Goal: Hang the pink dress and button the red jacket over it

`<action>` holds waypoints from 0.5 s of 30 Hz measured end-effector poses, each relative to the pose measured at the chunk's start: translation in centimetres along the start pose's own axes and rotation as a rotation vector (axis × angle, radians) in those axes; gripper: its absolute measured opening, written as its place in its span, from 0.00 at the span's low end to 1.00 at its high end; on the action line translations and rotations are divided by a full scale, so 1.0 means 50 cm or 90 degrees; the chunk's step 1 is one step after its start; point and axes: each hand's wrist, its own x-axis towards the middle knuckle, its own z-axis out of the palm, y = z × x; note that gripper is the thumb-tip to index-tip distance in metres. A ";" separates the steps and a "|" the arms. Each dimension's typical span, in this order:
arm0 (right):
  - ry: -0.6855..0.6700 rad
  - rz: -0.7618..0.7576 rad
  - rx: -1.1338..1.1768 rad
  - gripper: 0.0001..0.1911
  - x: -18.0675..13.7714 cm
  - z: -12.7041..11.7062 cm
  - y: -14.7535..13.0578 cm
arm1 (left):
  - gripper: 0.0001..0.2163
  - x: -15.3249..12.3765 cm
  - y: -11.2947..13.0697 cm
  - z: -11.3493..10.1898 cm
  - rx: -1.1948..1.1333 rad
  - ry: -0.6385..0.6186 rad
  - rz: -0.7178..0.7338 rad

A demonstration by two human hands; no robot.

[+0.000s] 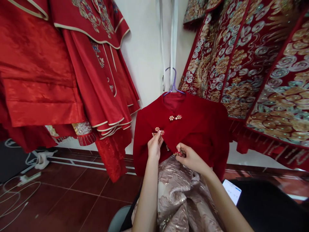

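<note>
Covering part of lower clasp (pixel 177 154): right hand (pixel 189 158).

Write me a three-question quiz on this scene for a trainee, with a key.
1. True or false: the hanger inside the red jacket is white.
2. Which hand, left or right, has its fingertips lower on the jacket's front?
3. The lit smartphone lies on:
a) the tiled floor
b) the jacket's collar
c) the black surface

Key:
1. False; it is purple.
2. The right hand, whose fingers are at a flower-shaped fastener.
3. c
</note>
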 end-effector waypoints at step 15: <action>0.004 -0.012 -0.046 0.08 -0.002 -0.009 -0.004 | 0.05 0.015 0.015 0.027 0.040 -0.010 -0.068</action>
